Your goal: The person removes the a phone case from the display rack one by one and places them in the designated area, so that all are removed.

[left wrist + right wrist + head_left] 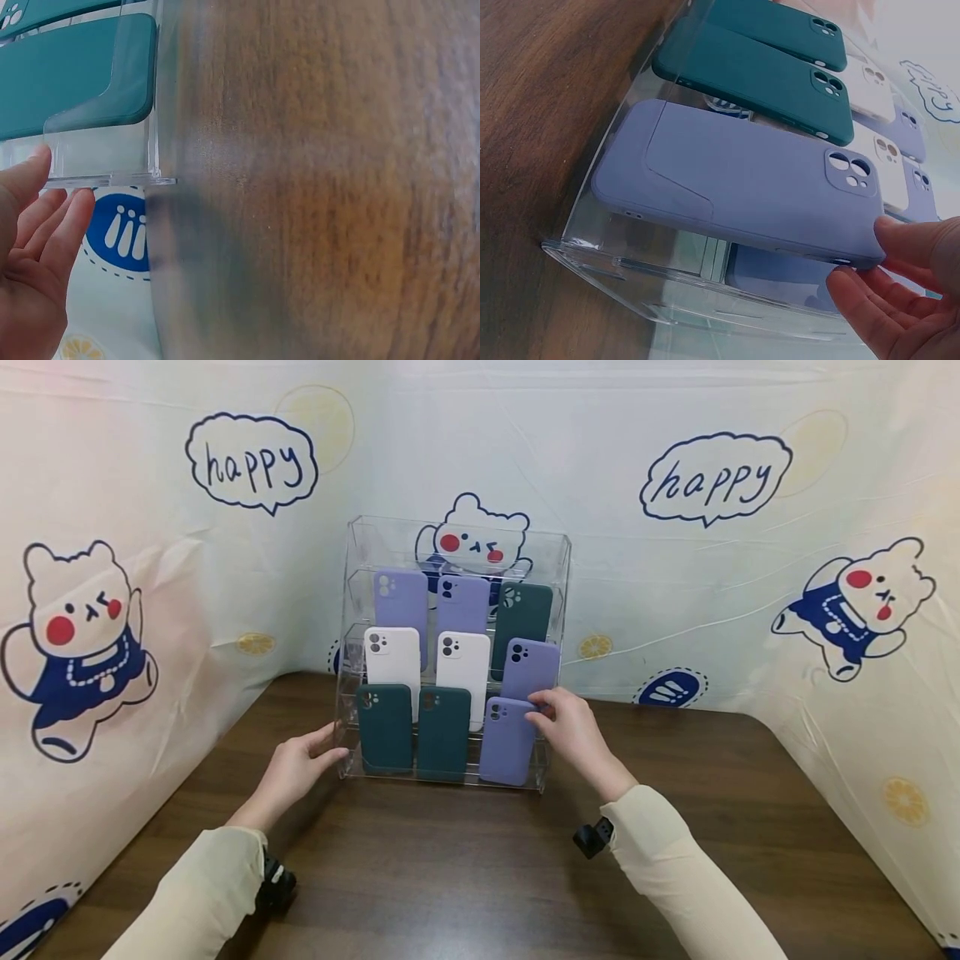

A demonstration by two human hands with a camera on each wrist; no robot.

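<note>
A clear acrylic display rack (442, 783) with stepped tiers stands on the table, holding several phone cases. My right hand (573, 731) pinches the upper right corner of a lavender phone case (507, 743) in the bottom tier. In the right wrist view, the thumb lies on the case's back near its camera holes, fingertips under its edge. At the rack's left side my left hand (296, 770) grips the clear side panel, thumb in front and fingers behind, as the left wrist view shows. Two dark green phone cases (444, 735) share that bottom tier.
Above sit white phone cases (463, 672) and another lavender case (532, 664), then two lavender cases and a green case (522, 618) higher up. The rack's top tier bears no case. Brown wooden table (450, 877) surrounds it, with a printed cloth (600, 510) behind.
</note>
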